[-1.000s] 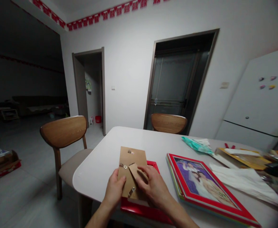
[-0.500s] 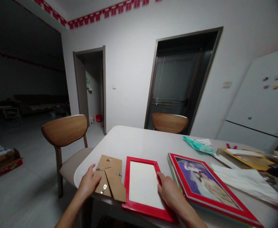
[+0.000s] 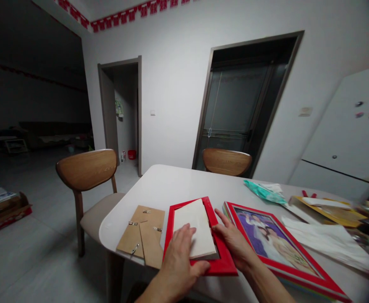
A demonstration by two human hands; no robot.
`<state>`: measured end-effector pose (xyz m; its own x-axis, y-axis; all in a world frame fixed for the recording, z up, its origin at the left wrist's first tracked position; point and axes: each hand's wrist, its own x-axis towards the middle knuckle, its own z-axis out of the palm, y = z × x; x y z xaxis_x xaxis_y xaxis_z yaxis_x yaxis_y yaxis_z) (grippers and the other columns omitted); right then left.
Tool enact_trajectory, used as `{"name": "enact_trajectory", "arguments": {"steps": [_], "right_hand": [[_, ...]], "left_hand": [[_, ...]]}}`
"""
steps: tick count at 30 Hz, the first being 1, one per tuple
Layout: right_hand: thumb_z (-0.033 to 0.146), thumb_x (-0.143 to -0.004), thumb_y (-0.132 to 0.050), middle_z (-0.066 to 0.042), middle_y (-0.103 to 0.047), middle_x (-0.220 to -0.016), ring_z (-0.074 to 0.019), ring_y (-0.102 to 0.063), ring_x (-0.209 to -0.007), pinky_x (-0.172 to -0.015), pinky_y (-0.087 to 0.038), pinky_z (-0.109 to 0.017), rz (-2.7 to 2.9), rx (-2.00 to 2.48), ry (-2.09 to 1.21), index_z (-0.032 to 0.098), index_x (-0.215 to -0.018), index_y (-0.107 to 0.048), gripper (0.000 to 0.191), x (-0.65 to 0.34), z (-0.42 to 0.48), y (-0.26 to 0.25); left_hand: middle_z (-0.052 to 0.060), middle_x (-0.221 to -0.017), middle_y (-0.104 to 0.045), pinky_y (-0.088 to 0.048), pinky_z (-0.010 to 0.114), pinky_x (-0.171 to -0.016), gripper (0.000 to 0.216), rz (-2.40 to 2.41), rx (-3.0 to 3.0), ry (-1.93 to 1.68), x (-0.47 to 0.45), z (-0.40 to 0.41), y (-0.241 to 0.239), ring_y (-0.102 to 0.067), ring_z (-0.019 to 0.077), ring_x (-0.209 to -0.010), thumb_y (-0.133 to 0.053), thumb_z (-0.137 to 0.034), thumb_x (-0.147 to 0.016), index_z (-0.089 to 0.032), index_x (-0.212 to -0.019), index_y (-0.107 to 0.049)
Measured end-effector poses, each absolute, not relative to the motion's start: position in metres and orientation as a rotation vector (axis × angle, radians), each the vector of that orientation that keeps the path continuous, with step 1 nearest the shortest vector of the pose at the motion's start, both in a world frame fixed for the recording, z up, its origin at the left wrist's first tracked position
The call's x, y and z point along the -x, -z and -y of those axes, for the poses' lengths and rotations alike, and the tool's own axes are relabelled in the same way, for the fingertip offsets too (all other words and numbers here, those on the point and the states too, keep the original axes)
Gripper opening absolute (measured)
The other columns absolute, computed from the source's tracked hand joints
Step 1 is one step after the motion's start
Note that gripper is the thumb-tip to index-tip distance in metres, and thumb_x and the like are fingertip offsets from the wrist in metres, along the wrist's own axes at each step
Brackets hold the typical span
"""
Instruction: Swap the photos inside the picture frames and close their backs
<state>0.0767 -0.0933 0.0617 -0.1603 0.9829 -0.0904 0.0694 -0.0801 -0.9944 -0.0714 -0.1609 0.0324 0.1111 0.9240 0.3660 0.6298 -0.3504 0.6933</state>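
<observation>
A red picture frame lies face down at the near table edge, tilted a little. A white sheet of card sits askew in it, its lower edge raised and its thickness showing. My left hand grips the card, fingers across its face and thumb by the lower edge. My right hand holds the frame's right side, index finger stretched out. Left of the frame lies a brown backing board with metal clips and a stand flap. On the right is a stack topped by a red-framed photo.
On the white table are a teal-and-white wrapper, a yellow envelope and white paper. Wooden chairs stand at the left and far side. A cardboard box is on the floor.
My left hand has moved from the brown backing board to the white card. The card has turned askew and lifted at its lower edge. My right hand stays at the frame's right side.
</observation>
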Motion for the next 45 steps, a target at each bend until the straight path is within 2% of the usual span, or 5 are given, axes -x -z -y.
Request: {"name": "enact_trajectory", "arguments": {"steps": [7,13,28,34,45], "right_hand": [[0.022,-0.065,-0.048,0.002,-0.057,-0.055,-0.0140,-0.055,-0.048,-0.047,-0.041,-0.023,1.508,1.385,-1.143,0.016,-0.126,-0.027,0.065,-0.081,0.086,-0.049],[0.014,-0.067,-0.039,-0.017,-0.058,-0.103,-0.0224,-0.054,-0.092,-0.081,-0.038,-0.030,2.042,1.674,-0.391,0.005,-0.116,-0.044,0.050,-0.088,0.082,-0.028],[0.014,-0.071,-0.037,-0.019,-0.052,-0.109,-0.0251,-0.048,-0.101,-0.089,-0.034,-0.036,2.155,1.628,-0.015,0.002,-0.109,-0.050,0.042,-0.089,0.089,0.003],[0.021,-0.073,-0.036,-0.014,-0.054,-0.110,-0.0205,-0.050,-0.098,-0.086,-0.037,-0.032,2.120,1.398,-0.347,0.007,-0.113,-0.048,0.043,-0.062,0.103,-0.008],[0.016,-0.071,-0.038,-0.005,-0.063,-0.093,-0.0174,-0.054,-0.086,-0.077,-0.037,-0.026,2.171,1.189,-0.595,0.021,-0.102,-0.056,0.036,-0.023,0.115,-0.022]], "left_hand": [[0.007,-0.090,-0.058,-0.045,0.033,-0.076,0.039,-1.441,-2.305,-1.400,0.063,0.156,-0.051,-0.052,0.0194,-0.084,-0.041,-0.007,-0.071,-0.017,-0.108,-0.046],[0.004,-0.087,-0.056,-0.046,0.025,-0.060,0.042,-1.734,-1.599,-1.705,0.122,0.157,-0.045,-0.057,0.0154,-0.068,-0.045,-0.015,-0.071,-0.019,-0.112,-0.042],[0.011,-0.115,-0.050,-0.029,0.040,-0.093,0.046,-2.027,-1.764,-1.183,0.154,0.170,-0.008,-0.042,0.0245,-0.109,-0.042,-0.033,-0.074,-0.013,-0.115,-0.043],[0.009,-0.111,-0.054,-0.037,0.033,-0.086,0.046,-1.757,-1.575,-1.350,0.158,0.163,-0.009,-0.050,0.0219,-0.102,-0.048,-0.028,-0.072,-0.015,-0.115,-0.040],[-0.002,-0.057,-0.064,-0.046,0.024,-0.053,0.046,-1.474,-1.004,-1.472,0.170,0.129,-0.006,-0.061,0.0169,-0.055,-0.066,-0.022,-0.058,-0.012,-0.101,-0.050]]}}
